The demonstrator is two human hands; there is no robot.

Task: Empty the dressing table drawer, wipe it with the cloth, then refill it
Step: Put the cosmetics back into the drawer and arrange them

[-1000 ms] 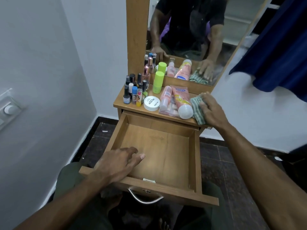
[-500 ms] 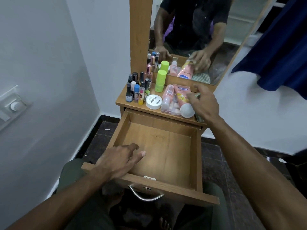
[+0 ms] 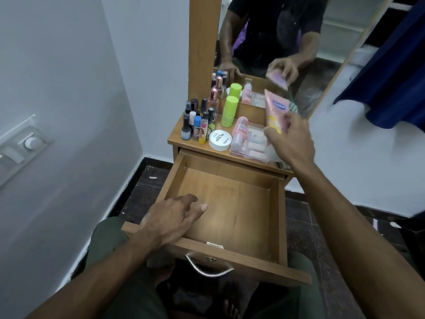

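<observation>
The wooden drawer (image 3: pixel 281 217) stands pulled out with nothing inside it. My left hand (image 3: pixel 171 218) rests on its front left corner, fingers loose. Above the tabletop my right hand (image 3: pixel 291 140) grips a pink and yellow tube (image 3: pixel 276 109) and holds it tilted up. Behind that hand a green checked cloth (image 3: pixel 293 107) lies on the dressing table (image 3: pixel 195 147). On the tabletop stand a cluster of small bottles (image 3: pixel 197 125), a green stick (image 3: pixel 229 110), a white round jar (image 3: pixel 220 140), a pink bottle (image 3: pixel 239 128) and a clear packet (image 3: pixel 253 145).
A mirror (image 3: pixel 287 42) rises behind the table in a wooden frame. A white wall with a switch plate (image 3: pixel 21 146) is close on the left. A blue cloth (image 3: pixel 395 65) hangs at the upper right. The metal drawer handle (image 3: pixel 208 268) is over my knees.
My right hand left the checked cloth, moved left to the pink tube and lifted it off the tabletop. My left hand stayed on the drawer's front corner.
</observation>
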